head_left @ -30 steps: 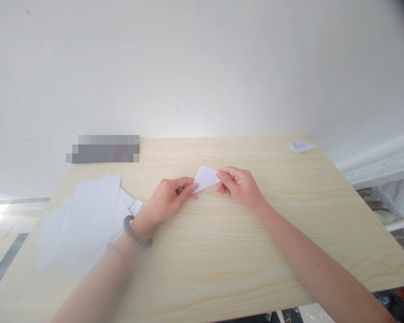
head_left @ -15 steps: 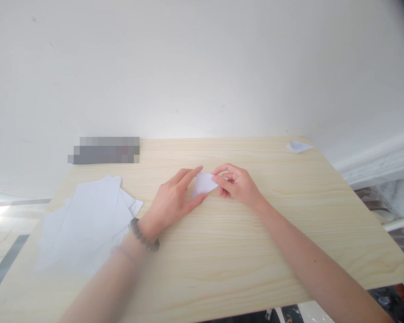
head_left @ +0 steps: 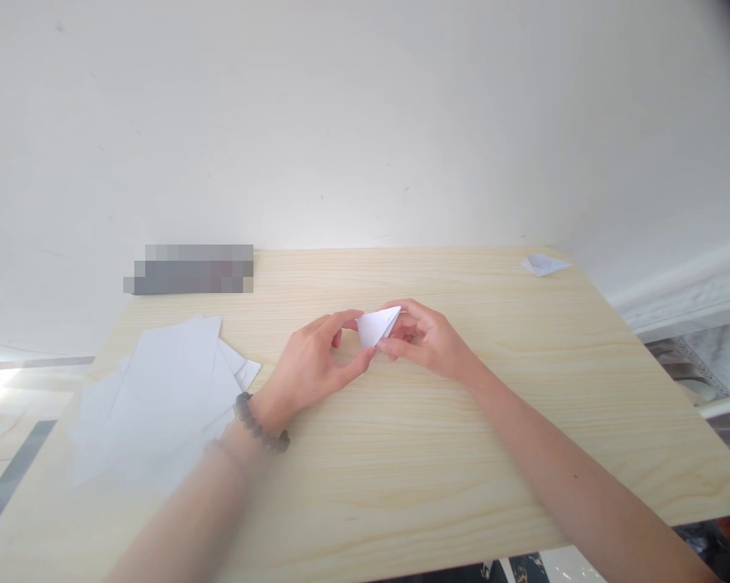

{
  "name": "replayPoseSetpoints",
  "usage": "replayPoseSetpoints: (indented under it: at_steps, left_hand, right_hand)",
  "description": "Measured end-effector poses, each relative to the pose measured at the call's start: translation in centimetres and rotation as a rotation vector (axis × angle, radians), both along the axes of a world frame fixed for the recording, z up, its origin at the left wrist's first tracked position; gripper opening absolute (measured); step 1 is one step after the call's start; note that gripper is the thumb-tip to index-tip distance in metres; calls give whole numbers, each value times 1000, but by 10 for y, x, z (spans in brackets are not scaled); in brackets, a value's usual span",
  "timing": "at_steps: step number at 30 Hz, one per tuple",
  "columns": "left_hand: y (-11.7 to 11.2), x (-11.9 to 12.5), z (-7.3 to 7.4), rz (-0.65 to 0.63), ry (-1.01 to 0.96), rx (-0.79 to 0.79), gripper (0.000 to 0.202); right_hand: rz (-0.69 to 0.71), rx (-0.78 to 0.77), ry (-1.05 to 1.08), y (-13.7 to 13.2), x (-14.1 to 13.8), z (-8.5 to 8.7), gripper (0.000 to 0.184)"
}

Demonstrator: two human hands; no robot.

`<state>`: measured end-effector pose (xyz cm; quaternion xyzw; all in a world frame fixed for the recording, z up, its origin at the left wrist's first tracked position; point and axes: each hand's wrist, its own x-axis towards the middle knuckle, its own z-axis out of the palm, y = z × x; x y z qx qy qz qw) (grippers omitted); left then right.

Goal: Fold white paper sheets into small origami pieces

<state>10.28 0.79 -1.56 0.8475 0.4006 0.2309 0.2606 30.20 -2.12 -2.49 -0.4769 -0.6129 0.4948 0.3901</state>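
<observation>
A small piece of folded white paper (head_left: 377, 325) is held up between both hands over the middle of the table, its layers parting along the right edge. My left hand (head_left: 319, 352), with a dark beaded bracelet at the wrist, grips its left side between thumb and fingers. On the right side my right hand (head_left: 425, 336) is closed on the paper, the thumb at its lower edge and the fingers partly hidden behind it.
Loose white sheets (head_left: 164, 389) lie overlapping on the left of the wooden table (head_left: 413, 486). Another folded paper piece (head_left: 545, 264) rests at the far right corner. A pixelated dark object (head_left: 188, 275) is at the back left, against the white wall (head_left: 365, 121).
The folded paper has turned and its layers now show apart at the right. My right thumb has moved down to its lower edge. My left hand has barely moved.
</observation>
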Motion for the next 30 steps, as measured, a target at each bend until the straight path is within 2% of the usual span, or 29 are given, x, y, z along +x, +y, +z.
replayPoseSetpoints:
  at_steps: [3,8,12,16,20,23,25,27,30]
  left_hand:
    - [-1,2,-2,13,-1,38,41]
    - [-2,4,-2,28,48,86,40]
    - [-1,4,-1,19,62,70,37]
    - [-1,3,-3,28,2,20,33]
    - [-2,4,-6,107,-160,-183,33]
    - [-2,5,-5,122,-347,-448,40]
    - [-2,6,-3,83,-436,-582,43]
    - [-2,7,1,42,-480,-645,45]
    - [-1,8,7,1,-449,-656,43]
  right_hand:
    - [-4,26,-21,0,-2,-3,32]
    - [-92,85,-83,0,-6,-6,9]
    - [-150,100,-99,-1,-8,-6,8]
    - [-208,179,-240,0,-9,-10,5]
    - [-298,347,-395,0,-11,-13,9]
    - [-386,582,-472,-2,-12,-12,11]
    - [-377,740,-492,-2,-14,-11,9]
    - [-339,850,-496,-3,-17,-11,7]
    - [-309,908,-499,-3,-20,-13,8]
